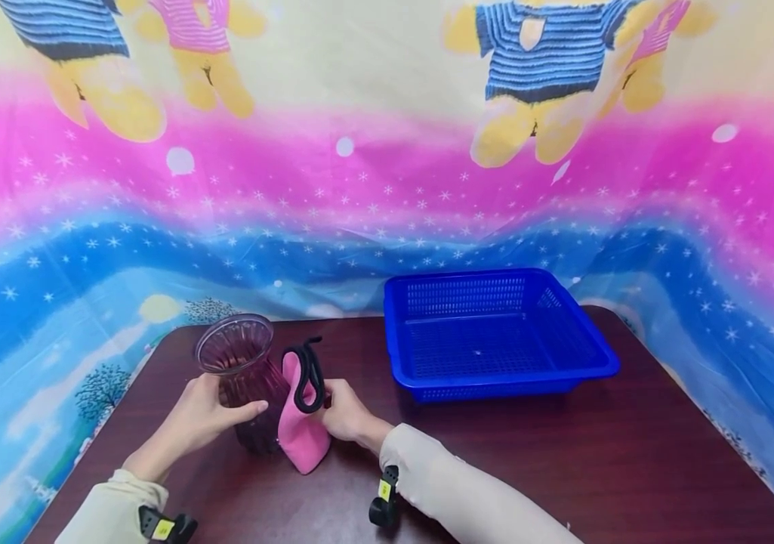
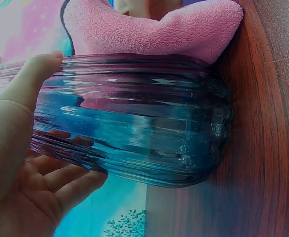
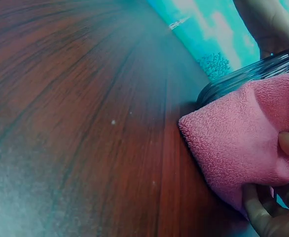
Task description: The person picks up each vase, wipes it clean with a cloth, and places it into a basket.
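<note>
A ribbed glass vase (image 1: 233, 344), purple at the top and bluish lower down, stands near the left side of the table. My left hand (image 1: 206, 412) grips it round the neck, thumb on the near side and fingers behind, as the left wrist view shows. A pink cloth (image 1: 305, 442) with black edging touches the vase's right side. My right hand (image 1: 346, 412) holds the cloth bunched from the right, its fingers (image 3: 255, 207) pinching the fabric. The cloth's black upper edge curls over above the hand.
A blue plastic basket (image 1: 502, 385) with perforated sides sits at the back right of the dark wooden table (image 1: 563, 468). A printed cloth backdrop (image 1: 359, 181) hangs close behind the table and along both sides.
</note>
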Demonstrator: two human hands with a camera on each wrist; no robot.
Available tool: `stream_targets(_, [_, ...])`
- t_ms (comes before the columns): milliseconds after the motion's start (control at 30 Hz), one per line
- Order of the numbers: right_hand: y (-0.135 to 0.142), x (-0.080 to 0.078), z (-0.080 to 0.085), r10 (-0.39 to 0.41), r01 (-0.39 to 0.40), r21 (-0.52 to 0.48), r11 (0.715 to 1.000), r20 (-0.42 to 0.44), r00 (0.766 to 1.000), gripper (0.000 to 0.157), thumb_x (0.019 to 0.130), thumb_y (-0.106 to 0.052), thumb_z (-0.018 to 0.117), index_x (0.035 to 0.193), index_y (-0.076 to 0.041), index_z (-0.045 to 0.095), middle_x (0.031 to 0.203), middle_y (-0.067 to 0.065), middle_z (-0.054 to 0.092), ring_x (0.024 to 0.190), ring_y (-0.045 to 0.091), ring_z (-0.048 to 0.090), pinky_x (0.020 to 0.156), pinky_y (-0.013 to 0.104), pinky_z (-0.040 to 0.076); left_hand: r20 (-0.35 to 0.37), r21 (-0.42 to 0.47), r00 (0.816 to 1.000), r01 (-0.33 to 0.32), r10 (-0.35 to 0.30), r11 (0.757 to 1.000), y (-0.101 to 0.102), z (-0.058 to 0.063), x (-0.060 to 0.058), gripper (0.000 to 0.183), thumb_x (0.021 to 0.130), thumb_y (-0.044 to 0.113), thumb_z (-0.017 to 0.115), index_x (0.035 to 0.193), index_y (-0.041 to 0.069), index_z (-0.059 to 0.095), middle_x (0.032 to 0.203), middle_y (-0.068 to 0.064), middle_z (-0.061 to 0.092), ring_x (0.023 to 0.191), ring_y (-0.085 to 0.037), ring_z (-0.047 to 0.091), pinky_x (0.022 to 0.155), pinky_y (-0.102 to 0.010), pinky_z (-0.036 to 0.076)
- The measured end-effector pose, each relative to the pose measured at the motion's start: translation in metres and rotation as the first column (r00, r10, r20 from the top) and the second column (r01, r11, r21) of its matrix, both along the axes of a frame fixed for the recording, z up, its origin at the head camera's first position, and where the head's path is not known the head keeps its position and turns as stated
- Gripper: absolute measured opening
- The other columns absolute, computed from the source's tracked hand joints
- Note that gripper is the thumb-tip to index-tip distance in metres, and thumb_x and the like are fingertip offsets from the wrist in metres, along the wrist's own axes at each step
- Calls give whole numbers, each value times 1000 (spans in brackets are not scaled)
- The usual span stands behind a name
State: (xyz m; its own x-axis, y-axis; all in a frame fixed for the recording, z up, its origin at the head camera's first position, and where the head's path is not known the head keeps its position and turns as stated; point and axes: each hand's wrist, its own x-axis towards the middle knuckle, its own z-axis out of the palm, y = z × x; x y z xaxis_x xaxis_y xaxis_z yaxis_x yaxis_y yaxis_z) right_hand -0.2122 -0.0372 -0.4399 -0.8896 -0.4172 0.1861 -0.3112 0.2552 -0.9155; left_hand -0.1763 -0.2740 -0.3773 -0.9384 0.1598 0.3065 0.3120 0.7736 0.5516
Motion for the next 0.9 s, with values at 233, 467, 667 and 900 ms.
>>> stream_targets(233, [1,2,-3,-15,15,11,1000,17,1000,10,78,7,69,86,1,68,75,3,62,70,6,50,64,18,42,7,0,1000,3,-3,1000,0,1,0,72,78,37,86,133,4,53,119,-26,71,107,-42,70,87,-56,56])
stream_targets(467, [1,1,-5,-18,18,8,1000,28,999,8,78,5,70,84,1,68,74,-1,60,69,5,50,63,17,42,2,2,1000,4,-4,1000,0,0,0,70,78,35,86,131,5,54,118,-25,71,106,-41,71,86,-55,56])
stream_targets(667, [0,3,-4,-34,34,-6,999,36,999,9,78,5,68,80,-4,66,71,-4,56,69,5,50,62,17,41,-2,-4,1000,1,-1,1000,0,-1,-1,70,77,36,86,132,5,54,119,-25,71,108,-42,70,86,-56,56])
stream_targets(900, [-3,7,-2,-53,55,-36,998,57,997,9,79,4,68,86,-1,69,74,-2,58,70,6,50,62,18,41,-3,-6,1000,-5,5,1000,-1,-2,-1,71,77,37,86,132,4,54,120,-26,70,109,-44,69,88,-58,54])
